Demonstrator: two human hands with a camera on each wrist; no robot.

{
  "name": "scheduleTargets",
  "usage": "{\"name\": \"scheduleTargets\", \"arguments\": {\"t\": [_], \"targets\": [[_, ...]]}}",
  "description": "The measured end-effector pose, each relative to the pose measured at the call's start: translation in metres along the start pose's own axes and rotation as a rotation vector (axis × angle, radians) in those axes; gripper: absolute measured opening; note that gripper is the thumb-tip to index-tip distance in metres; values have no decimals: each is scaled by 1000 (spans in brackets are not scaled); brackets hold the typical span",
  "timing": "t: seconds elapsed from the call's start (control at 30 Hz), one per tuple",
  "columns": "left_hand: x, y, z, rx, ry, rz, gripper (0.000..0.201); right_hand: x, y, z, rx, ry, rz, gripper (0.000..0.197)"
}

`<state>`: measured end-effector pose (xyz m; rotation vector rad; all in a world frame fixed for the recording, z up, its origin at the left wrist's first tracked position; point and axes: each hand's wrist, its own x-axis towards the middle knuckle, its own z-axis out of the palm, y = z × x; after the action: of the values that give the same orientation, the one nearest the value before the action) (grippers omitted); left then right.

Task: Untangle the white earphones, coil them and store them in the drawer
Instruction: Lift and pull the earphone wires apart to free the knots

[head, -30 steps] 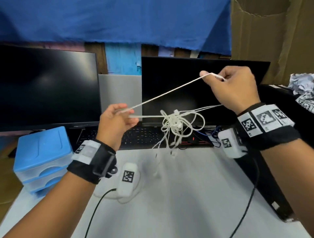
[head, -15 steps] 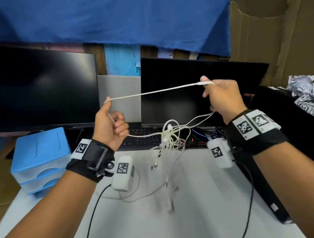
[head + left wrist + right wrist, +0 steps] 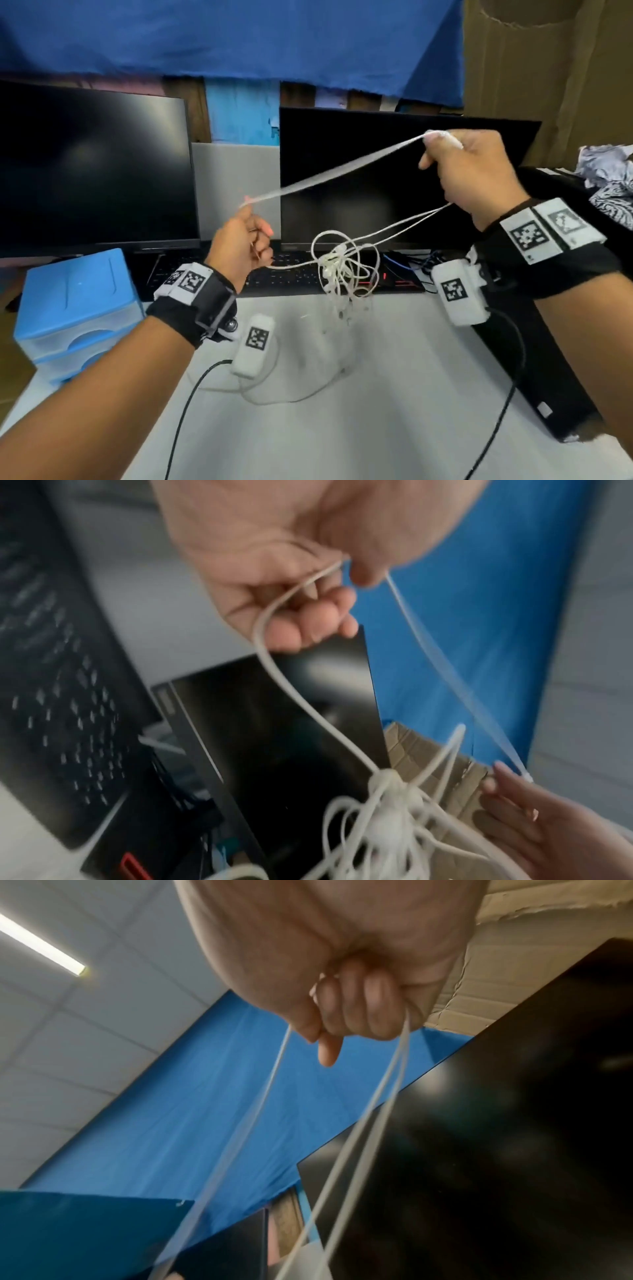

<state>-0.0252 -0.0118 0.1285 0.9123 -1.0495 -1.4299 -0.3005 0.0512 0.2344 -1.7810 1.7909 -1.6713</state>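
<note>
Head view: left hand (image 3: 239,246) fingers curled, pinching white earphones (image 3: 342,270) cord; right hand (image 3: 476,174) at two o'clock, clamped on cord's far end. Taut strand between; tangled knot hanging below centre, above table (image 3: 394,394). Blue drawer unit (image 3: 75,308) at eight o'clock.

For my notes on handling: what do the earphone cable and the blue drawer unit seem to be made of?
Earphone cable: likely soft rubbery plastic, matte white; it bends into loose loops and knots.
Drawer unit: probably hard moulded plastic, smooth blue top, paler translucent-looking drawer fronts.
</note>
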Motion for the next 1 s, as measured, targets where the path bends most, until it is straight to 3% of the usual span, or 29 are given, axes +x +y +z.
{"name": "scheduleTargets", "arguments": {"t": [0.07,0.13,0.2,0.23,0.3,0.37,0.4,0.47,0.57,0.63,0.7,0.83,1.0], "targets": [[1,-2,-8,-179,-62,-63,77,4,3,-6,43,-20,35,44],[-4,-2,-7,-310,-156,-117,86,0,-4,-3,303,-83,241,54],[-10,-2,1,-335,-246,-186,82,-10,-10,5,576,-325,500,70],[-11,0,5,-305,-268,-197,79,-15,-10,12,547,-431,553,76],[-7,3,4,-146,-202,-111,69,-22,-1,24,215,-488,457,80],[-4,7,3,94,-126,8,53,-19,1,24,23,-333,310,77],[-5,7,4,256,-149,48,44,-15,1,22,104,-275,341,74],[-14,-3,11,579,-317,87,41,-8,-5,21,354,-295,429,67],[-24,-27,22,869,-569,119,36,-9,-13,24,439,-345,427,64],[-24,-38,24,872,-523,159,17,-9,-18,21,434,-370,411,62],[-21,-42,21,784,-448,154,12,-9,-16,13,434,-447,424,60],[-22,-33,13,577,-348,43,24,-26,8,3,271,-614,431,47],[-27,-24,12,423,-352,14,32,-58,64,19,-453,-612,435,37]]}}
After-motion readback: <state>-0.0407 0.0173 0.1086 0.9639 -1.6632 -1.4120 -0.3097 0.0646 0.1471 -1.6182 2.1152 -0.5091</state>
